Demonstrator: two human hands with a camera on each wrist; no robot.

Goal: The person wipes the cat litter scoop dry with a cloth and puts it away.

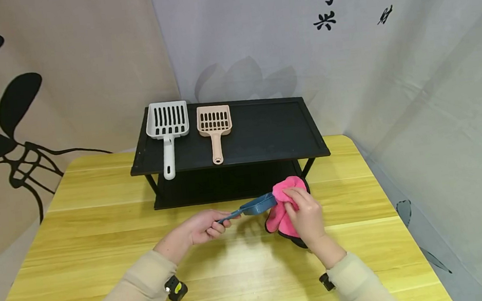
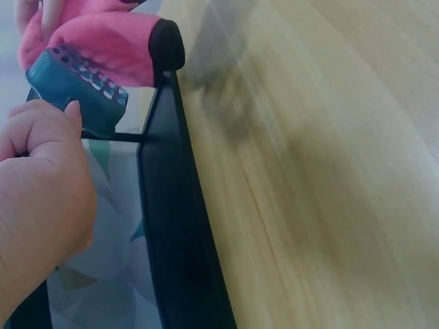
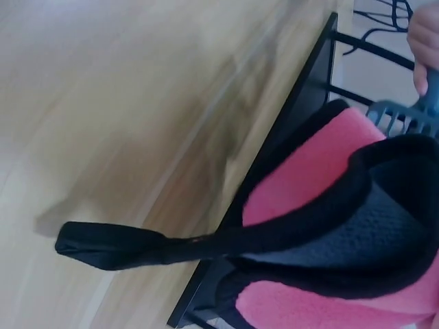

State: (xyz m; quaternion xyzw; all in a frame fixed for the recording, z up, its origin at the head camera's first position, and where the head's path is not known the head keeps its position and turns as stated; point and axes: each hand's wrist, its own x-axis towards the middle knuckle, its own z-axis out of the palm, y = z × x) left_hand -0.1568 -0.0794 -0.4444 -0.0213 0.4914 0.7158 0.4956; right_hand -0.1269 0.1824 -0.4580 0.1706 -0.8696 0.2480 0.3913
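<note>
A blue slotted litter scoop (image 1: 257, 205) is held above the table by its handle in my left hand (image 1: 207, 226). In the left wrist view the thumb lies along the back of the scoop (image 2: 81, 96), whose slots face the cloth. My right hand (image 1: 306, 214) grips a pink cloth (image 1: 284, 214) with black edging and presses it against the scoop's far end. The right wrist view shows the cloth (image 3: 309, 168) bunched, its black loop hanging out, with the right fingers mostly hidden there.
Behind the hands stands a black two-tier rack (image 1: 265, 128). On its top lie a white litter scoop (image 1: 168, 143) and a smaller beige litter scoop (image 1: 215, 131), side by side at the left. The wooden table (image 1: 101, 243) carries the rack; a printed curtain (image 1: 229, 34) hangs behind.
</note>
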